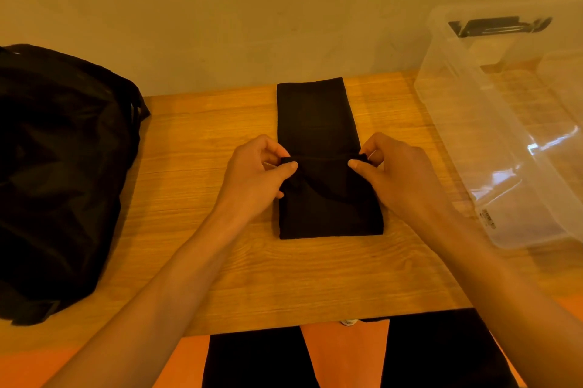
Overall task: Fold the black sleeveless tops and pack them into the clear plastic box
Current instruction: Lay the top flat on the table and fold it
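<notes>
An orange-brown wooden counter (pixel 205 122) carries a narrow folded black fabric top (pixel 315 110) centrally, a heaped black fabric pile (pixel 56 166) at nine o'clock, a clear plastic box (pixel 457 141) at three.

both forearms reach in from the bottom, left hand (pixel 257 174) and right hand (pixel 394 171) pinching mid-frame, thumbs facing inward

We see a plain black top (pixel 318 141) on the orange-brown wood-grain desk (pixel 202 135), a black pile (pixel 60 166) left of it, a clear box (pixel 492 135) right.
</notes>
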### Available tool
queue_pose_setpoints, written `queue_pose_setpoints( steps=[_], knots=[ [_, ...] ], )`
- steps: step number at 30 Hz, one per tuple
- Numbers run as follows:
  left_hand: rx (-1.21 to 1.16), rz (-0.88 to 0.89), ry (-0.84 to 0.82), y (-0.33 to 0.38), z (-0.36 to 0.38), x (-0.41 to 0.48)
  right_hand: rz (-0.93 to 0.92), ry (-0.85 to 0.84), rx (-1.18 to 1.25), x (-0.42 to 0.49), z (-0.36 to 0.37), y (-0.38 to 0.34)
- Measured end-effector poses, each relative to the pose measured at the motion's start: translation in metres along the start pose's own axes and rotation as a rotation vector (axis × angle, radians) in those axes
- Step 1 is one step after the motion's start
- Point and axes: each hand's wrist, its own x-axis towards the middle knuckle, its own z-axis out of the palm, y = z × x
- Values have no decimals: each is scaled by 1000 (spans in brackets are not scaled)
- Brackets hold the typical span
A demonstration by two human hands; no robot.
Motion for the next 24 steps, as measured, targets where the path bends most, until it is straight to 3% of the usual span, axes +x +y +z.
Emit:
queue_pose_setpoints(
  steps=[11, 14, 16, 19, 22, 24],
  knots=[
    [100, 60, 78, -12, 4, 13, -16, 86, 46, 11, 16, 1],
    [441, 237, 211, -12, 3, 1, -5, 160, -1, 7, 18, 3],
    [587, 449, 261, -10, 3, -17, -129, 274, -134, -2, 17, 0],
    [725, 482, 10, -15, 15, -40, -367, 164, -341, -22, 25, -6],
    [960, 424, -187, -32, 24, -39, -323, -70, -534, -34, 40, -2],
    [1012, 396, -214, -39, 19, -33, -246, -108, -536, -34, 41, 7]
  ],
)
